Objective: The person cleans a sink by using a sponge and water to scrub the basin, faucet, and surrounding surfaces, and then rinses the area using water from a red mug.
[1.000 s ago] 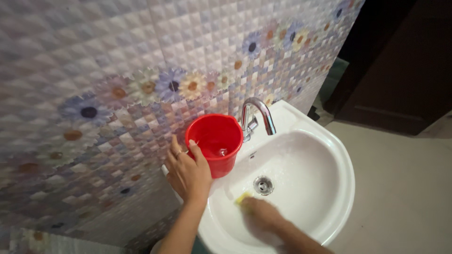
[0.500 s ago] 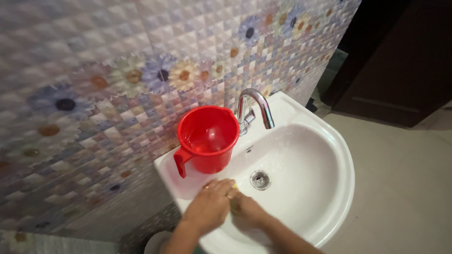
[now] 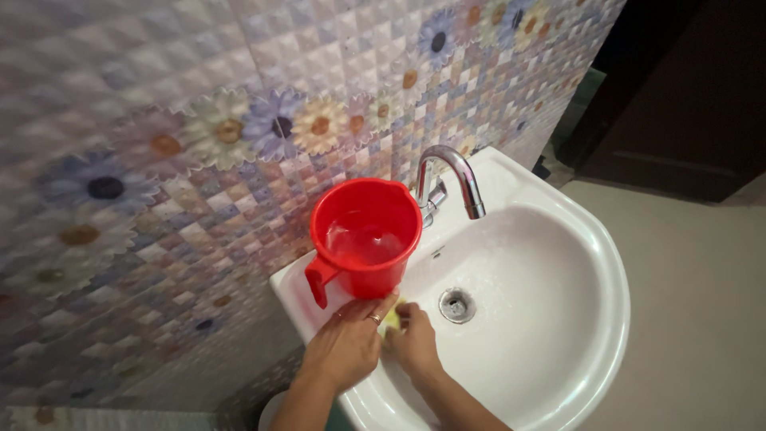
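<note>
**Hands meet over yellow sponge at sink's front-left rim, red jug beside tap**

Bathroom corner, wall w/ flower-pattern mosaic tiles (image 3: 239, 128) behind a white wall-hung sink (image 3: 590, 263). Dark door (image 3: 686, 104) at top right, plain beige floor (image 3: 702, 319) right of the basin.

Red plastic jug (image 3: 365, 237) stands upright on sink's back-left ledge, handle pointing toward the front-left corner, some water inside. Chrome tap (image 3: 451, 179) just right of it at the back edge, spout curving over the bowl. Drain (image 3: 457, 305) near bowl centre; basin surface looks wet.

Left hand (image 3: 347, 345) rests on the front-left rim, just below the jug base; fingertips touching or v. close to the jug's bottom, can't tell which. Ring on one finger. Fingers loosely curled, partly extended, thumb side against the sponge; can't tell if it actually grips it.

Right hand (image 3: 415, 343) inside the bowl at its left slope, just beside the left hand, between it & the drain. Fingers bent down and closed over a small yellow sponge (image 3: 392, 318); only a sliver of it shows between the two hands, near the jug base.

Both forearms enter from the bottom edge. Round pale object (image 3: 270, 411) partly visible under the sink's front-left corner, too cut off to ID.
</note>
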